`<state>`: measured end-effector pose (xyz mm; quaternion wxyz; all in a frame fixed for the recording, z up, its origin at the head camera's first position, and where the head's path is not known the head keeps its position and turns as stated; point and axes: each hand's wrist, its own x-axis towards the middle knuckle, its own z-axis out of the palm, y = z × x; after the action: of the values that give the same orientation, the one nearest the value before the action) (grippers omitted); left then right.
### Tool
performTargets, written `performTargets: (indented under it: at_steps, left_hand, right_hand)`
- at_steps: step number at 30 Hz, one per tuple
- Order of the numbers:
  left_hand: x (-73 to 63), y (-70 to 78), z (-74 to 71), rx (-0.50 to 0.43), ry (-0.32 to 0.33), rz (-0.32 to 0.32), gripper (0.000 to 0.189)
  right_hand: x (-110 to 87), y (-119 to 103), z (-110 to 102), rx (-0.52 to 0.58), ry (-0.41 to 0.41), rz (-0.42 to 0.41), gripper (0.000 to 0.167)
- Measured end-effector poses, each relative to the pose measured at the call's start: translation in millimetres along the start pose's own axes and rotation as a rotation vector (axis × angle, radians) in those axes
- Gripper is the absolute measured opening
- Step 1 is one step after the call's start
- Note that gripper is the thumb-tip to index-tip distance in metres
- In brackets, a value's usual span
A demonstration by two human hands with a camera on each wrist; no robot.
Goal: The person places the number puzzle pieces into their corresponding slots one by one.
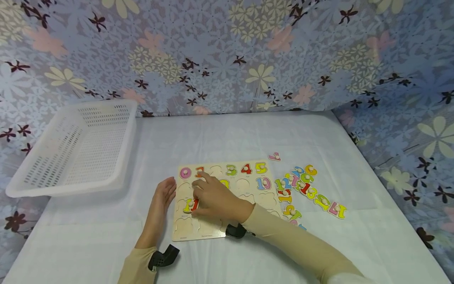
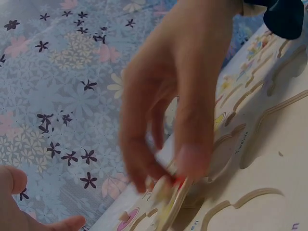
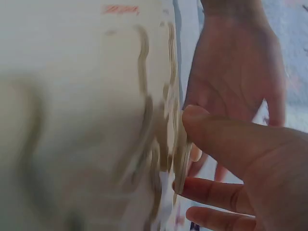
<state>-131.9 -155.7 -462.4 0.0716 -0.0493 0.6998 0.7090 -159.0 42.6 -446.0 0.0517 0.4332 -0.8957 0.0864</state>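
Low in the frame, your beige sleeves (image 1: pixel 136 268) reach in, and there's your right hand (image 1: pixel 220 200), thumb and fingers pinching the yellow-and-red number 11 piece (image 1: pixel 188 206), tilted over the lower-left part of the wooden number board (image 1: pixel 213 233). Your left hand (image 1: pixel 163 195) lies just beside the board's left edge, fingers extended; whether it touches, you can't tell from here. Up the board, your 0, 3, 4, 5 and 10 sit in their recesses. Over at centre right, loose number pieces (image 1: pixel 322 202) cluster on the white-covered bench (image 1: pixel 198 138). Left of frame, a white plastic basket (image 1: pixel 124 169); behind everything, floral cloth (image 1: pixel 213 39).
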Motion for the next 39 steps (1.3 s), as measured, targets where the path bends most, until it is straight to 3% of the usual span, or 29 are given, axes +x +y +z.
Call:
performTargets:
  at_steps: [9, 17, 23, 26, 29, 31, 35, 39]
  left_hand:
    - [0.2, 1.1, 5.3, -0.019, -0.036, 0.004, 0.061]
    - [-0.5, 0.8, 6.7, -0.005, -0.026, 0.004, 0.061]
    - [-2.2, 1.7, 4.0, 0.007, -0.02, 0.016, 0.058]
    - [-2.6, 2.2, 1.2, 0.019, -0.014, 0.025, 0.059]
    - [-2.4, 1.7, -0.5, 0.007, -0.015, 0.049, 0.06]
    - [-1.9, 0.3, -0.6, 0.005, -0.024, 0.071, 0.061]
    - [-0.9, -2.6, 0.5, 0.01, -0.025, 0.094, 0.063]
    - [0.0, -1.3, 1.3, 0.02, -0.003, 0.063, 0.064]
  right_hand:
    - [12.2, -10.6, 6.9, 0.001, -0.062, 0.023, 0.043]
    - [11.7, -4.6, 0.4, 0.043, -0.024, 0.027, 0.042]
    - [-2.1, 7.8, -16.1, 0.108, 0.003, 0.054, 0.033]
    - [-7.1, 8.0, -17.6, 0.057, 0.01, -0.023, 0.031]
    - [-9.1, 1.6, -11.0, 0.011, -0.036, -0.134, 0.035]
    - [-9.8, -3.1, -5.4, 0.005, -0.075, -0.163, 0.037]
    - [-10.5, -7.3, -2.3, -0.025, -0.09, -0.101, 0.035]
    - [-8.9, -5.9, -6.1, -0.017, -0.09, -0.056, 0.036]
